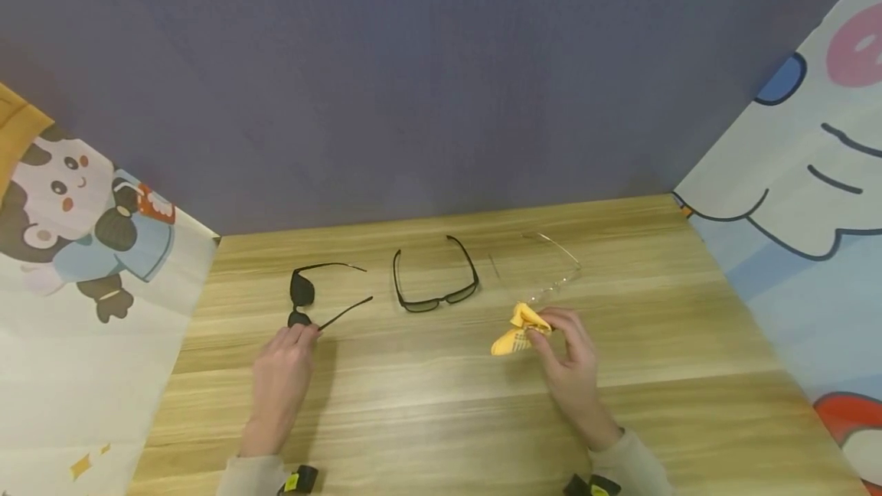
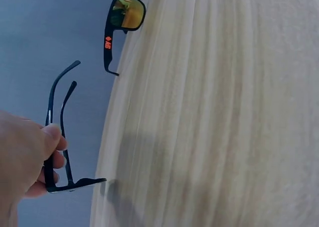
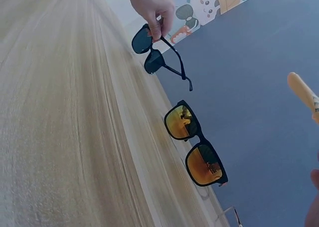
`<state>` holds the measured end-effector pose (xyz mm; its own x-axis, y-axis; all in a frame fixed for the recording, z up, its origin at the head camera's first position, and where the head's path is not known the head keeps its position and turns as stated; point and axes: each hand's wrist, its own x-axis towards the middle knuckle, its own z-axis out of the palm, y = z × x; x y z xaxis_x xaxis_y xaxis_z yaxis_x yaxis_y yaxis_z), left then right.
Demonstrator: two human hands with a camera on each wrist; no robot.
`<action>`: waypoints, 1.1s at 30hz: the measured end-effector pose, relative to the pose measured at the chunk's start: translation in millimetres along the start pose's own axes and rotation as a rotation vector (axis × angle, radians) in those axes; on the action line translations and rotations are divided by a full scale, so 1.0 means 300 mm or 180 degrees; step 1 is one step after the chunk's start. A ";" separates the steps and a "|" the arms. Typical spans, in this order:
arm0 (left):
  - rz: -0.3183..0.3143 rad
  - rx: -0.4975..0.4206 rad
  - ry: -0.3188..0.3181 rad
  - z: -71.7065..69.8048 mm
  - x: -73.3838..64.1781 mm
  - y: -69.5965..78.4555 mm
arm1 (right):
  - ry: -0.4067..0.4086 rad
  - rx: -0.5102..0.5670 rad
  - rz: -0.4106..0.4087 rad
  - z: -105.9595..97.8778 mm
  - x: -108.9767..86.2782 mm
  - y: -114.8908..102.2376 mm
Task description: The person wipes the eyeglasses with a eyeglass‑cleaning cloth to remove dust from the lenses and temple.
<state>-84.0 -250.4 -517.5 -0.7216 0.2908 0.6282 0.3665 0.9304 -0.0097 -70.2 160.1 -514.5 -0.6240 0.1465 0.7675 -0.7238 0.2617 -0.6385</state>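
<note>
Well, black-framed glasses (image 1: pixel 460 295) sit on the counter (image 1: pixel 427 389), between the sunglasses (image 1: pixel 302 291) pinched in the left hand (image 1: pixel 282 373) and wire glasses (image 1: pixel 550 289) just beyond a yellow cloth (image 1: pixel 511 341), which the right hand (image 1: pixel 572 366) pinches. Wood grain streaks the counter; a grey-blue wall (image 1: pixel 441 98) rises behind, flanked by cartoon-printed panels (image 1: pixel 813 174).

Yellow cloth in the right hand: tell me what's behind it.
In the head view, thin-framed glasses rest on the wooden table just beyond the yellow cloth. It hides some of the table, and possibly the glasses' near edge.
</note>
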 end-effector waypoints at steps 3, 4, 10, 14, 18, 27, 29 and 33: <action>0.0021 0.0012 -0.0127 0.001 -0.006 0.001 | -0.0016 -0.0008 0.0008 0.002 -0.002 0.001; 0.0025 0.0013 -0.0165 0.001 -0.007 0.002 | -0.0022 -0.0008 0.0013 0.002 -0.003 0.001; 0.0046 0.0049 -0.0258 0.002 -0.010 0.000 | -0.0040 -0.0043 0.0047 0.001 -0.008 0.001; 0.0052 0.0073 -0.0282 0.000 -0.009 -0.003 | -0.0046 -0.0044 0.0058 -0.001 -0.009 0.001; 0.0058 0.0057 -0.0342 0.005 -0.010 -0.003 | -0.0054 -0.0020 0.0064 -0.001 -0.009 0.001; 0.0095 0.0059 -0.0332 0.018 -0.014 0.003 | -0.0102 -0.0035 0.0077 0.000 -0.008 0.000; 0.0104 0.0073 -0.0336 0.021 -0.015 0.005 | -0.0113 -0.0029 0.0085 -0.001 -0.008 0.000; 0.0125 0.0096 -0.0369 0.021 -0.016 0.009 | -0.0133 -0.0036 0.0121 -0.003 -0.009 -0.003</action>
<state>-83.3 -247.8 -525.4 -0.7708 0.3493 0.5329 0.3792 0.9236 -0.0570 -67.6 160.4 -516.1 -0.6631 0.1166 0.7394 -0.6960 0.2677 -0.6663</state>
